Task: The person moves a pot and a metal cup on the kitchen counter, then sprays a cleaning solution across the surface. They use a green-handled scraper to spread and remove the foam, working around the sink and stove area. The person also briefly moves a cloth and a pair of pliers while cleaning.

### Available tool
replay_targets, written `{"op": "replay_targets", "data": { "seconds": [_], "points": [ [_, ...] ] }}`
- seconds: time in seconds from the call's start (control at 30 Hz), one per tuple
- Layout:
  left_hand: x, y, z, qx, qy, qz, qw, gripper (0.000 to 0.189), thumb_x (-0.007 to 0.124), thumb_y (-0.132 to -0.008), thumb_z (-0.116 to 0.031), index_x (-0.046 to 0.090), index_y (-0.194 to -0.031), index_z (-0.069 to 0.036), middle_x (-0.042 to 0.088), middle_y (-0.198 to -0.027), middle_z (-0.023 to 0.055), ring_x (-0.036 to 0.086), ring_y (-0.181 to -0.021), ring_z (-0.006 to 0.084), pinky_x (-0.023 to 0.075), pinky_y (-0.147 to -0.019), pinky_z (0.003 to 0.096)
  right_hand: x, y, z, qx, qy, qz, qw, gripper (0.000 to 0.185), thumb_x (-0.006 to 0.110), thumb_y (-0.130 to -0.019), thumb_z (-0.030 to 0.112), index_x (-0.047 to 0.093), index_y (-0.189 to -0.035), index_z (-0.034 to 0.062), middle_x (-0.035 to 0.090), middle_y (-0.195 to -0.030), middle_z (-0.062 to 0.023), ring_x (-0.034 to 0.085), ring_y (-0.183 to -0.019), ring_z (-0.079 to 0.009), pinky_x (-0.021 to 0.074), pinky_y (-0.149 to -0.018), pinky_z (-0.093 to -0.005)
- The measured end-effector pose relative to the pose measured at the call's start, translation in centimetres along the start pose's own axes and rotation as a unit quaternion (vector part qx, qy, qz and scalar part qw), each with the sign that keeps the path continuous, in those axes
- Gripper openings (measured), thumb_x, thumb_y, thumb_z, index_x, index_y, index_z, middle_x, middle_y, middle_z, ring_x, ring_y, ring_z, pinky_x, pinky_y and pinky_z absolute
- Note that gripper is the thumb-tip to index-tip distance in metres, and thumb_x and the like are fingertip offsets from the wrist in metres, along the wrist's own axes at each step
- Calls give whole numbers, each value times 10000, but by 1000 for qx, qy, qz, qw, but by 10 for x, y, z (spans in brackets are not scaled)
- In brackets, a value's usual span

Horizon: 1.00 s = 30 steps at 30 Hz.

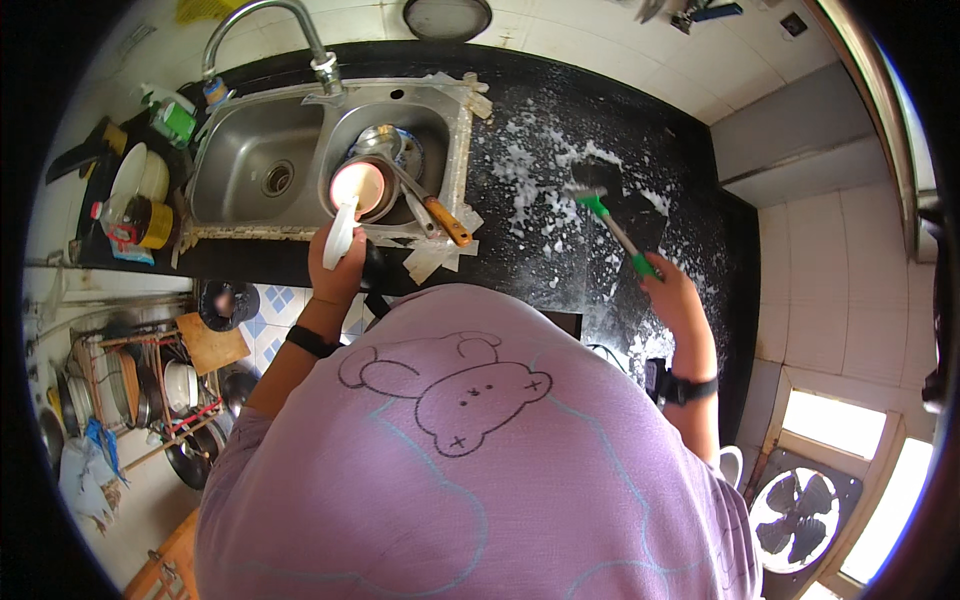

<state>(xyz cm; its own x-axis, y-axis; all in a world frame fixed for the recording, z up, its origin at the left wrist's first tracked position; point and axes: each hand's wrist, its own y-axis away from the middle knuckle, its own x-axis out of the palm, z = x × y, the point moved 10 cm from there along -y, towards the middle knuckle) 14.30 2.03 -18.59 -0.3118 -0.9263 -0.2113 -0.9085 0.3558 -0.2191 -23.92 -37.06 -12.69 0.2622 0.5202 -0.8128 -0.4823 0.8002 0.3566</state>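
My right hand grips the green handle of a long-handled scrubbing brush. Its head rests on the black countertop, among patches of white foam. My left hand is closed around the white handle of a dipper with a pink rim. The dipper's cup is over the right sink basin, above a metal pot. A ladle, a blue-edged dish and a utensil with a wooden handle are also in that basin.
The left basin sits under a curved faucet. Left of it stand a green bottle, stacked bowls and a yellow-labelled bottle. Peeling tape edges the sink. A dish rack stands at lower left.
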Motion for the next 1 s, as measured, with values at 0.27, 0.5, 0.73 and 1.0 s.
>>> {"op": "replay_targets", "data": {
  "seconds": [0.27, 0.5, 0.73, 1.0],
  "points": [
    [3, -7, -21, 42, -43, 24, 998, 219, 679, -771, -80, 686, -978, -8, 682, -829, 107, 656, -746, 228, 498, -696, 329, 24, 37, 8, 20, 8, 46, 999, 374, 552, -921, 111, 631, -1286, 133, 698, -855, -44, 523, -600, -82, 437, -549, -268],
    [11, -12, -20, 35, -44, 63, 996, 146, 678, -757, -79, 669, -882, -4, 664, -766, 135, 653, -736, 273, 491, -679, 353, 80, -48, 70, -77, 56, -39, 995, 373, 539, -938, 237, 630, -1285, 136, 683, -749, -93, 651, -667, -156, 485, -601, -315],
    [7, -13, -29, 116, -47, 41, 991, 129, 701, -736, -100, 656, -824, -17, 665, -780, 141, 625, -729, 351, 475, -668, 414, 66, 4, 84, -56, 104, 55, 991, 368, 543, -934, 246, 637, -1278, 157, 661, -720, -71, 629, -635, -158, 483, -606, -315],
    [0, -9, -34, 147, -23, 18, 989, 149, 700, -726, -91, 656, -851, -23, 661, -799, 137, 622, -754, 347, 474, -677, 409, 104, -37, 158, -174, 140, 6, 975, 365, 534, -942, 258, 628, -1281, 163, 672, -747, -113, 640, -639, -223, 481, -601, -351]
  ]
}}
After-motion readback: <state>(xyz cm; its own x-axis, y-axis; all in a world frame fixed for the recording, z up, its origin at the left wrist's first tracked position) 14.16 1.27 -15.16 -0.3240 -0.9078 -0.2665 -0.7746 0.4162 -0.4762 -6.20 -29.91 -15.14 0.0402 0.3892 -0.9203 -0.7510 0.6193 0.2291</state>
